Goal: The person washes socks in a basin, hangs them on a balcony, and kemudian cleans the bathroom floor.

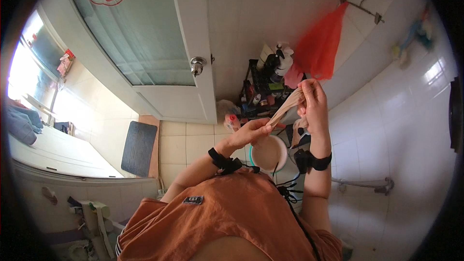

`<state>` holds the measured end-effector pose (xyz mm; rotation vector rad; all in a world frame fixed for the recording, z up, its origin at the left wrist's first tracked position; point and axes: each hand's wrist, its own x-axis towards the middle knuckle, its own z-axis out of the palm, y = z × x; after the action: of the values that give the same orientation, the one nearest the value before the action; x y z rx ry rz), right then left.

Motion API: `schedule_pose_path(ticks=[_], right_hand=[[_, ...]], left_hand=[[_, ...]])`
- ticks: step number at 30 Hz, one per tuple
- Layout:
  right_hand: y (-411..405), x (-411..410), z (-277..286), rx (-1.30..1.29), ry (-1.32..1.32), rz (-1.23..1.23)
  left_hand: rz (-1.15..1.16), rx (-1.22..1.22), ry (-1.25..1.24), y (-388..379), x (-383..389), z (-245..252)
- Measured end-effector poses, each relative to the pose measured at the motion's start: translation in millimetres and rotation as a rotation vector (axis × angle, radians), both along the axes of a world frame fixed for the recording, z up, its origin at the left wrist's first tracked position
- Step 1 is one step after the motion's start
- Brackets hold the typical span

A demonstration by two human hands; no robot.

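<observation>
Between my two hands a thin beige cloth (286, 107), perhaps a stocking, is stretched taut at a slant. My left hand (250, 131) pinches its lower end between thumb and fingers. The upper end is gripped by my right hand (313, 105), which is raised higher, and a loose part of the cloth dangles beneath that hand. Below my left hand stands a round white basin (269, 152) with a turquoise rim behind it and cloudy liquid inside. Black straps with cables circle both wrists.
A black rack (258, 79) crowded with pump bottles stands against the wall. Above it a red mesh cloth (322, 43) hangs from a wall rail. A white door with a round knob (198, 66) is at left, near a dark floor mat (139, 148). A bottle with a red cap (232, 121) sits near the rack.
</observation>
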<state>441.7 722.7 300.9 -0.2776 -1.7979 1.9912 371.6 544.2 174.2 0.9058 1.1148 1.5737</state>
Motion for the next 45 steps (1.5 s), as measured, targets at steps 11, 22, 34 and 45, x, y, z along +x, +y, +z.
schedule_pose_path(ticks=[11, 22, 34, 45], right_hand=[[-9.1, -10.6, -8.7, -0.26, -0.017, -0.019], [26.7, 6.1, -65.4, 0.988, -0.202, -0.603], [34.2, 48.5, -151.7, 0.381, -0.448, -0.395], [-68.1, 31.7, -177.7, -0.475, -0.514, 0.407]], left_hand=[[0.212, 0.042, -0.032, -0.3, -3.7, -22.0], [0.298, -0.106, 0.04, -39.5, -4.6, 11.5], [0.781, -0.03, -0.188, -81.8, -30.1, 25.1], [0.585, -0.245, 0.318, -36.0, 3.6, 1.3]])
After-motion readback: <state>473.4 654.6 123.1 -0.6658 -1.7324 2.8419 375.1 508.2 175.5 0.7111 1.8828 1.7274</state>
